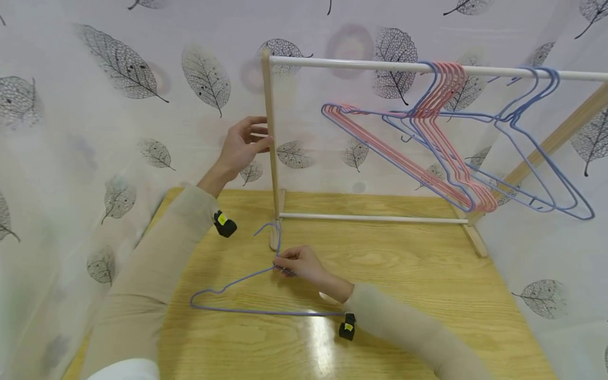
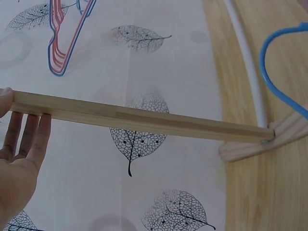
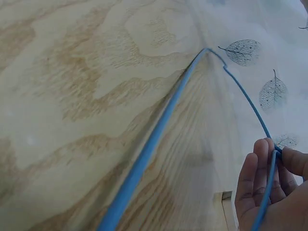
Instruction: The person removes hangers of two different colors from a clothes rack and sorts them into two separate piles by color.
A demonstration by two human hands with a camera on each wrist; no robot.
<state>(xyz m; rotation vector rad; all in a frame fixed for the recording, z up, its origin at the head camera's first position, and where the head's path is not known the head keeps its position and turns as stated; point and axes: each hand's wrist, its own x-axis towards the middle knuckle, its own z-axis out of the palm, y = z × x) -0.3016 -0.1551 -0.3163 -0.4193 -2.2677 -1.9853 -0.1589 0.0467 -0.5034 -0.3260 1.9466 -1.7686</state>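
My right hand pinches a blue wire hanger just below its hook, low over the wooden table. In the right wrist view, thumb and fingertips of this hand meet at the neck of the hanger, and one arm of it runs across the palm. The hook points up and left, near the rack's foot. Higher up, my left hand holds the wooden left post of a clothes rack. The left wrist view has the thumb on one side of the post and fingers on the other.
Several pink hangers and blue hangers hang from the rack's white top rail, toward the right. A lower white rail joins the feet on the table. Behind stands a leaf-patterned sheet.
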